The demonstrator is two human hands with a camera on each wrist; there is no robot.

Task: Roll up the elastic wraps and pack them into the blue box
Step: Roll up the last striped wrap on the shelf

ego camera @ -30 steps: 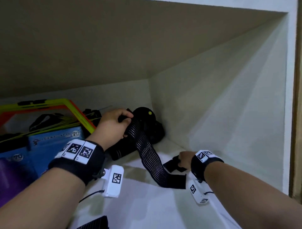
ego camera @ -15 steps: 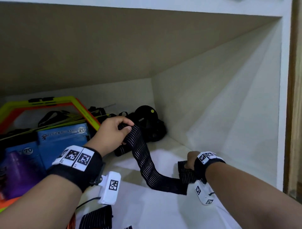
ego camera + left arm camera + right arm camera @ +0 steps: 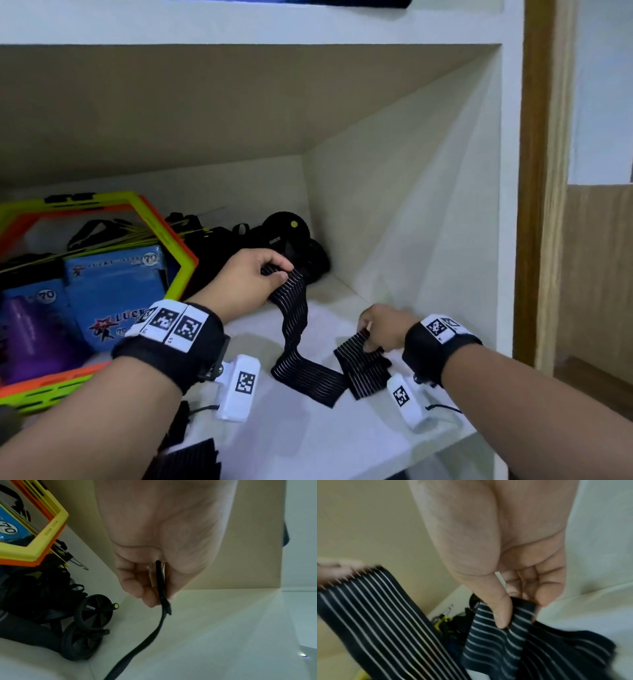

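Note:
A black elastic wrap [image 3: 297, 342] with thin white stripes hangs in a loose S between my two hands over the white shelf [image 3: 308, 438]. My left hand [image 3: 251, 277] pinches its upper end; the left wrist view shows the wrap [image 3: 163, 588] edge-on between thumb and fingers. My right hand [image 3: 380, 330] pinches the other end low on the shelf, thumb [image 3: 498, 609] pressed on the striped wrap [image 3: 496, 635]. Blue boxes [image 3: 116, 291] stand at the left. Another striped wrap [image 3: 191, 460] lies at the shelf's front edge.
A yellow-and-orange frame [image 3: 171, 253] surrounds the blue boxes. Black gear with wheels [image 3: 291, 236] and straps fills the back corner, also black wheels [image 3: 89, 628] in the left wrist view. The shelf's right wall [image 3: 428, 222] is close to my right hand. A wooden post [image 3: 544, 171] stands further right.
Both hands have drawn the wrap out of the back corner toward the shelf's front. The right hand's end now lies folded on the shelf. The view has tilted, showing more of the shelf above.

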